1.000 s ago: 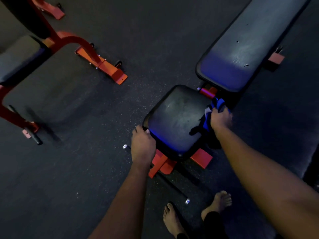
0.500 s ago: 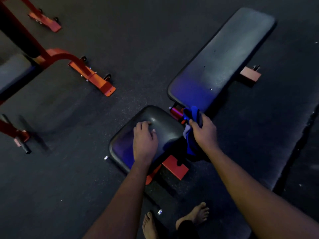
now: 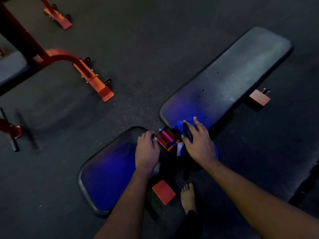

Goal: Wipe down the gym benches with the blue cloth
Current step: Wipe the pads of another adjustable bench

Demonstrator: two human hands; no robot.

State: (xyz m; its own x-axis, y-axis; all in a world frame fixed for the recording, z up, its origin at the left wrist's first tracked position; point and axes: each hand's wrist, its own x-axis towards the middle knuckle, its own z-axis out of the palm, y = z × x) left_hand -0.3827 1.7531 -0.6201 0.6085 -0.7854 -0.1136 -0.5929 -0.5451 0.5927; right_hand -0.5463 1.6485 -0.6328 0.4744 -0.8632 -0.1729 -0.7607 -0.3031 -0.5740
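Observation:
A black padded bench lies below me in two parts: a short seat pad (image 3: pixel 110 171) near me and a long back pad (image 3: pixel 227 78) beyond it, joined by a red frame hinge (image 3: pixel 166 138). My right hand (image 3: pixel 198 144) presses the blue cloth (image 3: pixel 178 127) onto the near end of the long pad, fingers spread over it. Part of the cloth hangs down under my palm. My left hand (image 3: pixel 146 152) rests on the far right corner of the seat pad, fingers curled at its edge.
A second bench with a red-orange frame (image 3: pixel 89 75) and grey pad (image 3: pixel 10 68) stands at the left. Red feet (image 3: pixel 163 191) of the near bench stick out onto the dark rubber floor. My bare foot (image 3: pixel 188 198) stands beside the seat pad.
My right hand has carried the blue cloth from the seat pad's side up onto the long pad's near end. My left hand slid forward across the seat pad. The view moved forward.

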